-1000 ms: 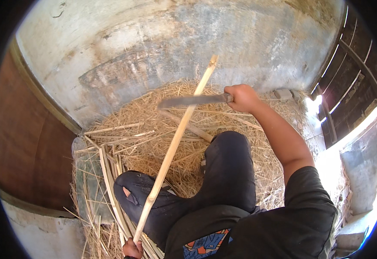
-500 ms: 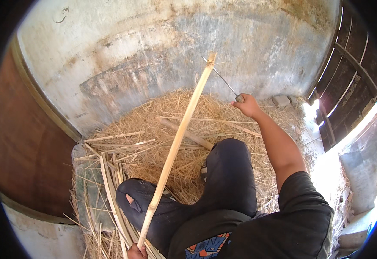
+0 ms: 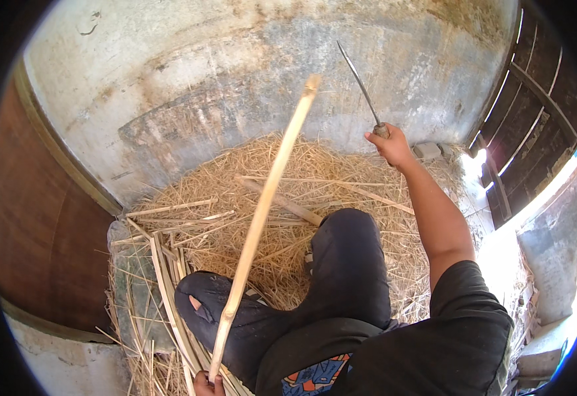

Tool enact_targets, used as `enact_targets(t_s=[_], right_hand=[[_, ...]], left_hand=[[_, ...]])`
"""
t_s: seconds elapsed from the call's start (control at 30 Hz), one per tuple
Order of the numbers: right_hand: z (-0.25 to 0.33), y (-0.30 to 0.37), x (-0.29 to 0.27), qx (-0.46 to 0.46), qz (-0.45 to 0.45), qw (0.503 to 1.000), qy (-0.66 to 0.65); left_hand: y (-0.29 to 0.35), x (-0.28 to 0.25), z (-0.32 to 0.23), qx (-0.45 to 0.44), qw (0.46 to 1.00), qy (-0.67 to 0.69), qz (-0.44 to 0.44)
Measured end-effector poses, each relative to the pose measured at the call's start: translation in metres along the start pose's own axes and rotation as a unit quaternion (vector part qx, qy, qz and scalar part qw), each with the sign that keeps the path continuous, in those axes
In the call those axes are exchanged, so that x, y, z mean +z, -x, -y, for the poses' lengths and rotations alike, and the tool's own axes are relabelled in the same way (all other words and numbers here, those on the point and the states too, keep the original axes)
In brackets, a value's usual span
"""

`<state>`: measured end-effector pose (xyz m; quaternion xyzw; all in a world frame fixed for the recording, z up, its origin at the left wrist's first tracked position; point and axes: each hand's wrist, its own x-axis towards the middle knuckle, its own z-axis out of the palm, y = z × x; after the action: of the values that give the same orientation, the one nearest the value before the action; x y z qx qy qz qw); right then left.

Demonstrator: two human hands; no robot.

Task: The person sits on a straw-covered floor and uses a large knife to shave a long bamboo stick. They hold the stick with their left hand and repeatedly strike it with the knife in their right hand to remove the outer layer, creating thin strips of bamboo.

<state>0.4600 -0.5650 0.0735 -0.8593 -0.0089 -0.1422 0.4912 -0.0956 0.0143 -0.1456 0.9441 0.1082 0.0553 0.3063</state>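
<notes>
A long pale bamboo strip [image 3: 260,221] slants up and away from my lap, its far end raised in front of the wall. My left hand [image 3: 208,384], partly cut off by the lower edge, grips its near end. Out to the right, my right hand [image 3: 392,146] is closed around the handle of a long-bladed knife [image 3: 361,82]. The blade points up and to the left, apart from the strip's far end. Across the straw beyond my knee lies a thicker bamboo piece [image 3: 288,204].
Straw-like shavings [image 3: 269,158] cover the floor up to a stained wall [image 3: 222,72]. Split bamboo strips [image 3: 164,277] lie by my left leg, over a greyish slab [image 3: 133,290]. A brown panel [image 3: 44,218] stands at left, dark slatted boards [image 3: 533,99] at right.
My right hand has moved up and slightly right, and the knife blade has come away from the strip's tip. The strip's far end has shifted a little left.
</notes>
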Motion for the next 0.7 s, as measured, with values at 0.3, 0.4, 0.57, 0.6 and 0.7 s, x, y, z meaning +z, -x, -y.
enact_targets(t_s=[0.3,0.4,0.57,0.6,0.7], right_hand=[[0.023,0.019,0.006,-0.096,0.04,0.987,0.121],[0.04,0.03,0.013,-0.13,0.085,0.975,0.159],[0.064,0.04,0.025,-0.193,0.167,0.926,0.28],[0.069,0.039,0.027,-0.213,0.173,0.912,0.307],[0.074,0.034,0.03,-0.257,0.176,0.881,0.355]], left_hand=[[0.008,-0.002,-0.043,-0.072,0.997,-0.009,-0.026],[0.01,-0.005,-0.051,-0.131,0.989,-0.065,0.022],[0.008,-0.002,-0.057,-0.17,0.98,-0.09,0.039],[0.009,0.0,-0.061,-0.149,0.984,-0.095,0.002],[0.013,0.002,-0.054,-0.128,0.987,-0.09,-0.037]])
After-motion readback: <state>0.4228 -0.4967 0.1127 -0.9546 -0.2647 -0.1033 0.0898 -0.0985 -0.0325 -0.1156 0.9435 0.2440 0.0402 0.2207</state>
